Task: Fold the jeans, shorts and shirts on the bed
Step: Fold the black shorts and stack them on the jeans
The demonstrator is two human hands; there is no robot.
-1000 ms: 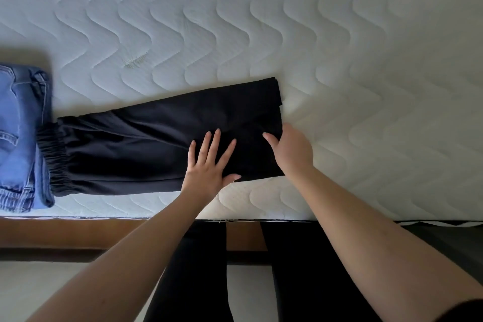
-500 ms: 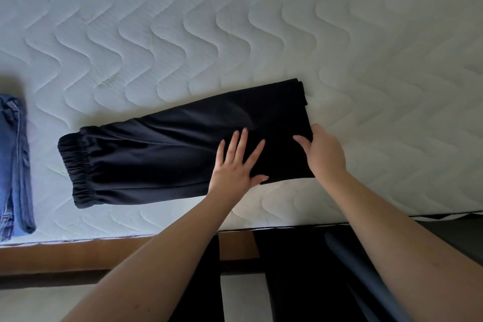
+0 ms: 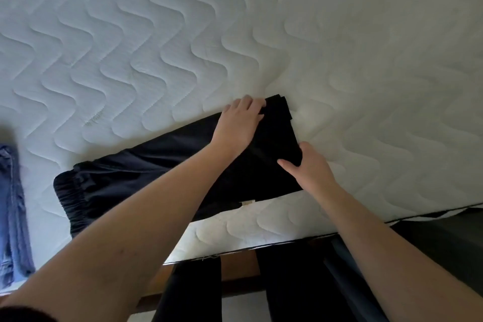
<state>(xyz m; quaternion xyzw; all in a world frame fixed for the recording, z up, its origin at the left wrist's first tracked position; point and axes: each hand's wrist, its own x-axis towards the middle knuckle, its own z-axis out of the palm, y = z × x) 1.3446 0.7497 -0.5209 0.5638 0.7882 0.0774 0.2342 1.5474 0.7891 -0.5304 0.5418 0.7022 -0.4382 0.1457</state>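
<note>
Black shorts with an elastic waistband lie flat near the front edge of the white quilted mattress, waistband to the left. My left hand reaches over the cloth and curls its fingers round the far corner of the leg end. At the right edge of the leg end, my right hand pinches the hem, thumb on top and fingers hidden under the cloth. A small white label shows at the near edge of the shorts.
Folded blue jeans lie at the left edge of the view on the mattress. The brown wooden bed frame runs below the mattress edge, with my black-clad legs against it.
My left hand has lifted off the middle of the shorts and moved to the far corner of the leg end, where it now grips. My right hand stays at the hem.
</note>
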